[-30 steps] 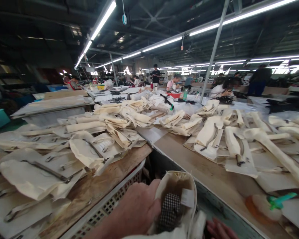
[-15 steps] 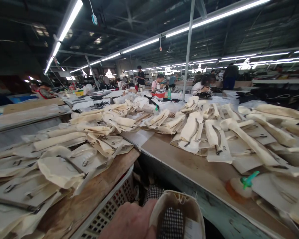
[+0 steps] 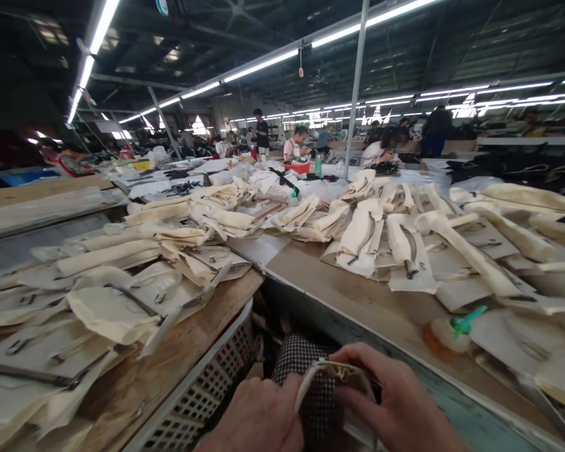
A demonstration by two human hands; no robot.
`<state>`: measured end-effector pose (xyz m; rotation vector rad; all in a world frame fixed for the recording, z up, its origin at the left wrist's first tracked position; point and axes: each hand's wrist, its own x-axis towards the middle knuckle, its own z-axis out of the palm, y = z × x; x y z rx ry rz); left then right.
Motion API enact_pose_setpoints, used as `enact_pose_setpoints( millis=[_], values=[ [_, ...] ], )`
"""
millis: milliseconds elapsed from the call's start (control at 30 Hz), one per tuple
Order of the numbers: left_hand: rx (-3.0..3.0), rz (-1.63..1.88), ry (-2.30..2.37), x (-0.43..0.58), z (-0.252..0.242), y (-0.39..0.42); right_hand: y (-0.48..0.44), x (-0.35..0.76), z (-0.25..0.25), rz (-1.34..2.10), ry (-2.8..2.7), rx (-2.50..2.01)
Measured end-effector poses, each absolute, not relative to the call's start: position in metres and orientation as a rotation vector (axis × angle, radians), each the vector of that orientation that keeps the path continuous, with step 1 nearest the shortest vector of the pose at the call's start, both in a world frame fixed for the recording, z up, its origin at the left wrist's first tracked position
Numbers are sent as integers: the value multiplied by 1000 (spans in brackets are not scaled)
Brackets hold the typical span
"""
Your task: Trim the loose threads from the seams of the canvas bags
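My left grip (image 3: 263, 408) pinches the cream, curve-rimmed cloth pouch (image 3: 311, 376). My right grip (image 3: 395, 395) pinches its other edge, likely holding it open.

Big workshop hall, dark ceiling (image 3: 282, 25), long rows of lit tube lights (image 3: 261, 66). Grey pole (image 3: 355, 94) mid-room. Bright windows (image 3: 198, 126) along far side, brown-topped worktable (image 3: 306, 273) up front.

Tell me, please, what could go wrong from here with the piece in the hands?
The cream piece, held by its rim in the left hand and right hand, might slip down near the white basket. The green-topped bottle, close to the table's edge, could perhaps be knocked.
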<state>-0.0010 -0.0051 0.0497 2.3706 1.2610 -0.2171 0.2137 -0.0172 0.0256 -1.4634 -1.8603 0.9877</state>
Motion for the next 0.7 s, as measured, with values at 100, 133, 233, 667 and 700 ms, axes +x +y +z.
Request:
enact_pose_setpoints(
  millis=[100, 133, 233, 667, 700],
  values=[
    [2283, -186, 1287, -5, 42, 2, -14, 209, 12, 1012, -1805, -1437],
    [2251, -105, 1292, -6, 42, 5, -13, 208, 8, 1009, -1787, -1421],
    [2160, 192, 1240, -3, 42, 14, -6, 206, 3, 1012, -1719, -1415],
    [2197, 322, 894, 24, 33, 76, 12, 219, -6, 811, -1776, -1567],
    [2206, 324, 868, 24, 32, 79, 12, 220, -8, 814, -1776, -1551]
  ],
)
